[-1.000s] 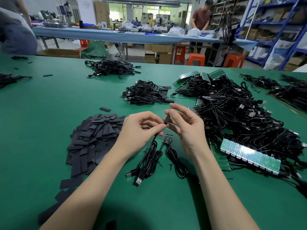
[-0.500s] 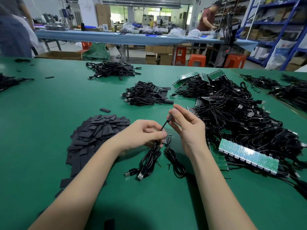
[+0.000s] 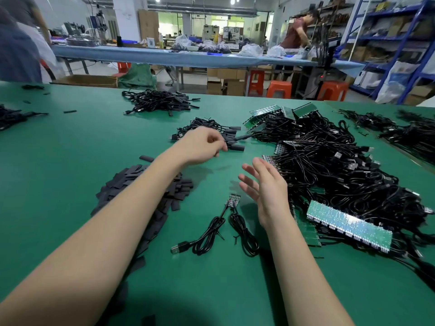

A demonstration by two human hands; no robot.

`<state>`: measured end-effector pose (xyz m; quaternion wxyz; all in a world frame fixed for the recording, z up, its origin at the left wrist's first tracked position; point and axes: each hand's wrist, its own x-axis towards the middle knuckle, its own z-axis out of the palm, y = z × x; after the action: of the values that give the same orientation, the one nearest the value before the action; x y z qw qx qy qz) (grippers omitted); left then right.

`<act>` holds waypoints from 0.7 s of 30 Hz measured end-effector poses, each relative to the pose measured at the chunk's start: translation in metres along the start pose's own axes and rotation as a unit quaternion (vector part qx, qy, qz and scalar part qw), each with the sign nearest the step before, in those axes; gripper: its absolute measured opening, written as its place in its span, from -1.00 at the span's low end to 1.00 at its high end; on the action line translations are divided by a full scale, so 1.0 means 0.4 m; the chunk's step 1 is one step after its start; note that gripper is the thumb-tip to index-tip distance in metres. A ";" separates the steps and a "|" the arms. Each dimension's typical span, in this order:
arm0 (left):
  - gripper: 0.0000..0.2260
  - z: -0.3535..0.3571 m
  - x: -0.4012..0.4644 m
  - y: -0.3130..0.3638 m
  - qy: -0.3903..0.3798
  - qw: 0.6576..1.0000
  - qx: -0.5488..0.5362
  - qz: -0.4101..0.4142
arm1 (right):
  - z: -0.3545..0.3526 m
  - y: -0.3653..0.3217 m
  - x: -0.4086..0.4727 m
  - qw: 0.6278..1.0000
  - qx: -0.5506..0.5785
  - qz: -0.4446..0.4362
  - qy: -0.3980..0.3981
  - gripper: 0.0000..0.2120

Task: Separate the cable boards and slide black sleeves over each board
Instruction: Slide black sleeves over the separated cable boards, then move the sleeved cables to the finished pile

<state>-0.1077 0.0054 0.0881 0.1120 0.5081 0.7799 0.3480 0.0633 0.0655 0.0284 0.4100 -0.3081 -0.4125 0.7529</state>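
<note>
My left hand [image 3: 202,144] reaches forward over a small pile of sleeved cables [image 3: 231,131], its fingers loosely curled and holding nothing I can see. A blurred sleeved cable [image 3: 240,138] streaks just past its fingertips. With straight, spread fingers my right hand [image 3: 266,187] hovers above the table and holds nothing. Below it lie two small cable boards [image 3: 234,200], side by side, with their coiled black cables [image 3: 209,234] trailing towards me. The heap of flat black sleeves [image 3: 179,187] lies partly under my left forearm.
A big tangle of black cables with green board panels [image 3: 348,222] fills the right side. More cable bundles [image 3: 160,102] lie at the far middle and far left of the green table [image 3: 70,161]. Beyond it are another bench, orange stools and two people.
My left hand left the spot in front of me and swung forward to the sleeved pile with the finished cable, which now shows beyond its fingertips. My right hand let go and opened.
</note>
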 end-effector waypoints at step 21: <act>-0.85 0.111 -0.060 0.019 -0.020 0.987 0.143 -0.070 | -0.019 -0.002 0.032 0.874 -0.481 -0.063 -0.032 -0.86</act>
<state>-0.0676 0.0056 0.0562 0.0776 0.4701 0.8528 0.2139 0.0637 0.0799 0.0236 0.2444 -0.4161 -0.7549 0.4441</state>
